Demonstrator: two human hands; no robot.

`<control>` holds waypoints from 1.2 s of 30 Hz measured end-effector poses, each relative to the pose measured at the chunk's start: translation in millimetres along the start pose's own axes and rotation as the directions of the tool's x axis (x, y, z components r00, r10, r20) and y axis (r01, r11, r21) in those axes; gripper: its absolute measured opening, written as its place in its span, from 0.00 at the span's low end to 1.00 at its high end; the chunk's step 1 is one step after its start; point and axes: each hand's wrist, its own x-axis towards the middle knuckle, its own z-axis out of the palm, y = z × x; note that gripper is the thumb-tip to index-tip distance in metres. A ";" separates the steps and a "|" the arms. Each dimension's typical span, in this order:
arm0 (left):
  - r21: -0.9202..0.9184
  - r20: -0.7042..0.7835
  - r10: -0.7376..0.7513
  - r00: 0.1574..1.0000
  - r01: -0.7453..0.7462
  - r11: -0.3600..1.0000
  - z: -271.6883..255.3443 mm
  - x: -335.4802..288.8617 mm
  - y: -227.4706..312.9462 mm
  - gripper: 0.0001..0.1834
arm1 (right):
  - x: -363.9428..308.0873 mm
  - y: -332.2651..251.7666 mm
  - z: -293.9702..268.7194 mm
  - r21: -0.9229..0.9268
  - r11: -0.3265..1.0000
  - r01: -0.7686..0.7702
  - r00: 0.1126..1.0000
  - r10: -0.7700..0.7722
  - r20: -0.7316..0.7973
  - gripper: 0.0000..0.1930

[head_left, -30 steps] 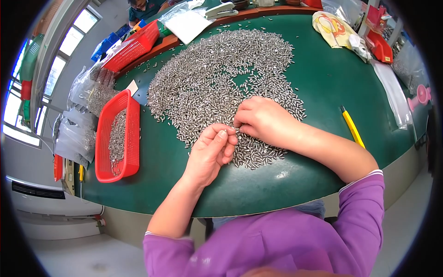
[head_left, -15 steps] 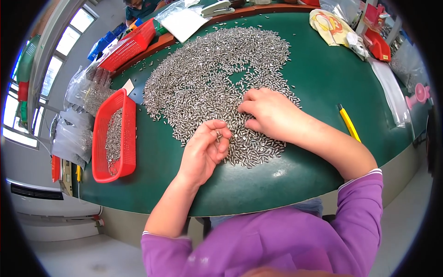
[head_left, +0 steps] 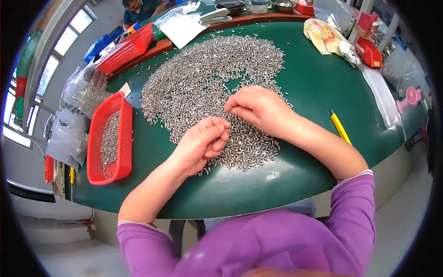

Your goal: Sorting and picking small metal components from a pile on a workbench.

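A wide pile of small silvery metal pins (head_left: 184,78) spreads over the green table (head_left: 314,92). Over its near left part is my left hand (head_left: 205,142), fingers curled and thumb pressed to the forefinger; whatever they hold is hidden. My right hand (head_left: 258,111) is just to the right, above the pile, with thumb and fingertips pinched together. Anything between those tips is too small to make out. The two hands' fingertips are close but apart. Left of the pile stands a red plastic basket (head_left: 124,157) with more of these pins inside.
A yellow cutter (head_left: 340,127) lies to the right. Bags of metal parts (head_left: 69,138) sit beyond the basket. At the back are another red basket (head_left: 127,48), white paper (head_left: 182,30), a stapler (head_left: 215,17) and a patterned cloth (head_left: 323,37). A person sits across the table.
My right hand has risen slightly from the pile and shifted left, its fingers drawn into a pinch. My left hand has rolled over, closing its fingers more; its elbow moved outward.
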 end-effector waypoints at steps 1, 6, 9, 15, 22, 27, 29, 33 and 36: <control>-0.010 0.027 0.016 1.000 -0.016 1.000 -2.8 1.0 -2.4 0.08 | 2.8 -2.5 -1.3 0.035 0.999 0.029 1.000 -0.028 -0.007 0.05; -0.049 0.128 0.046 0.991 -0.040 0.998 -10.8 1.8 -10.6 0.09 | -2.8 -22.1 3.9 0.041 0.997 0.067 0.994 -0.071 0.085 0.08; -0.053 0.146 0.041 0.988 -0.033 0.998 -15.2 3.4 -16.5 0.08 | -6.2 -32.2 2.8 0.149 0.984 -0.096 0.987 0.074 0.142 0.10; -0.007 0.138 0.098 0.986 -0.098 0.995 -16.6 7.1 -22.0 0.07 | -23.5 -28.7 -1.2 -0.344 0.908 -0.239 0.951 0.290 0.105 0.17; 0.102 0.157 0.164 0.974 -0.181 0.978 -15.2 8.2 -27.2 0.09 | -29.0 -18.7 7.6 -0.355 0.909 -0.219 0.948 0.284 0.142 0.07; 0.048 0.187 0.062 0.980 -0.072 0.996 -15.3 3.3 -24.5 0.11 | -26.0 -20.4 5.4 -0.151 0.975 -0.164 0.986 0.155 -0.066 0.06; 0.009 0.210 0.025 0.977 -0.027 1.000 -12.9 1.3 -22.4 0.10 | -24.9 -29.3 3.7 -0.027 0.989 -0.144 0.990 0.144 -0.002 0.06; 0.047 0.240 0.012 0.971 -0.024 0.999 -14.2 2.9 -23.8 0.08 | -27.2 -38.8 11.8 0.112 0.989 -0.093 0.995 0.087 0.057 0.08; 0.070 0.199 0.008 0.980 -0.022 0.997 -13.9 3.2 -26.8 0.10 | -26.8 -38.2 11.6 0.162 0.980 -0.111 0.991 0.098 0.086 0.11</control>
